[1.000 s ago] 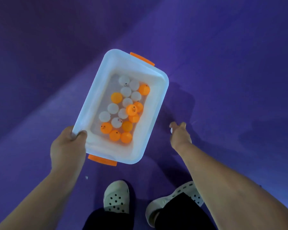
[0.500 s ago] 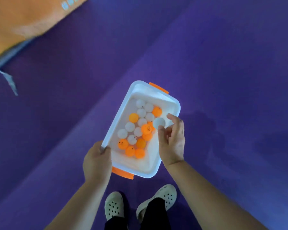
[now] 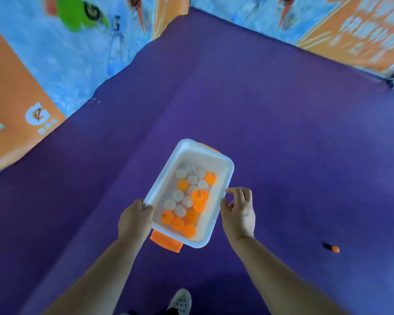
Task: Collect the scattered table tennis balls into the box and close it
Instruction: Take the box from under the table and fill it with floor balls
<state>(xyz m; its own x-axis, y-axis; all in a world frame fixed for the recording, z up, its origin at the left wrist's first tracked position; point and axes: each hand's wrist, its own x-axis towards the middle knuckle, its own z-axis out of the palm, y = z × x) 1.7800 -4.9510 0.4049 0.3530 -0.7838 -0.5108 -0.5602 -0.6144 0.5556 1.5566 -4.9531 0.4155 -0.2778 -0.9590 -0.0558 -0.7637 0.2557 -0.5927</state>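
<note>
The translucent white rectangular plastic box (image 3: 205, 153) is lidless and held in the air above the floor, low in the middle of the view, its long axis running from near left to far right. Inside it lies a loose heap of white and orange table tennis balls (image 3: 189, 198), packed against each other on the bottom, some orange ones stacked on others. An orange plastic latch handle (image 3: 166, 242) hangs from the near short end, and a 2nd orange latch handle (image 3: 210, 147) shows at the far short end.

The left hand (image 3: 134, 220) grips the near left corner of the box, thumb hooked over the rim and into the inside. The right hand (image 3: 239, 214) is just beside the right long rim, its fingers spread apart and loosely bent, holding nothing; whether its forefinger touches the rim cannot be told.

Well apart to the right, 1 orange table tennis ball (image 3: 335, 249) lies on the purple matte floor (image 3: 282, 133). A pale perforated clog (image 3: 181, 301) shows at the bottom edge. Orange and blue printed wall banners (image 3: 43, 64) border the floor on the far sides.
</note>
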